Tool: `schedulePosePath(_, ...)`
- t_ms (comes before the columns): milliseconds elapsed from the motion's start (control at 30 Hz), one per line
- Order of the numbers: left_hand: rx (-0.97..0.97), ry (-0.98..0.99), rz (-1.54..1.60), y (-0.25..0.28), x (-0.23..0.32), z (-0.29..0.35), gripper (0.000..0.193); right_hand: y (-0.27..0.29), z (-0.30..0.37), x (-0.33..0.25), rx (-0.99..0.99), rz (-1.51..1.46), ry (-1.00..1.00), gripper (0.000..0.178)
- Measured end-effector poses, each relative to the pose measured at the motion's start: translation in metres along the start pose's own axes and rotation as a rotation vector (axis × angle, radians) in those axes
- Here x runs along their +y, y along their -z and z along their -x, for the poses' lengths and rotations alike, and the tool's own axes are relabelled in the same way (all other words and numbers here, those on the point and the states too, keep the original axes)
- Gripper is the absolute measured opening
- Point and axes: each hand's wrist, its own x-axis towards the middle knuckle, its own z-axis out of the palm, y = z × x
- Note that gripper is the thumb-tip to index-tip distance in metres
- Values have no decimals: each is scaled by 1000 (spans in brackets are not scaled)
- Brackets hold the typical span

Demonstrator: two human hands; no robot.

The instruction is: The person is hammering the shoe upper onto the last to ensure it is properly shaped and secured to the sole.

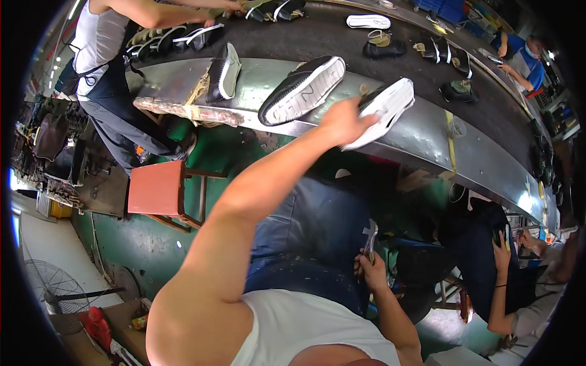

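Observation:
Stretched out over the metal ledge (pixel 427 137), my left hand (pixel 345 122) is closed around a shoe (pixel 386 111), its white sole turned up and the thumb lying along the sole's side. To its left on the ledge, a black shoe (pixel 303 91) with a stitched edge lies with its white sole facing me. Further left, another shoe (pixel 226 72) leans on its side. Low by my right thigh, my right hand (pixel 372 268) is closed around a hand tool (pixel 370 236) with a curved silver metal head; its exact kind is unclear.
Beyond the ledge runs a dark conveyor belt (pixel 274 44) carrying several shoes and a white sole (pixel 368 22). A person (pixel 104 61) stands at the far left, another (pixel 526 64) sits at the far right, and a third sits nearer right. A red-topped stool (pixel 156 188) stands left.

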Motion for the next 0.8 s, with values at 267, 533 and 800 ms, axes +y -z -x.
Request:
schedulePosePath(267,-451,159,188,-34,-84,252,77,19,-3,39,75,-489,-39,21)
schedulePosePath(533,-729,-8,-164,-132,-37,164,93,11,-6,29,1,-434,-62,23)
schedulePosePath(800,-371,93,891,-121,-98,122,55,12,8,-14,-76,-224,79,44)
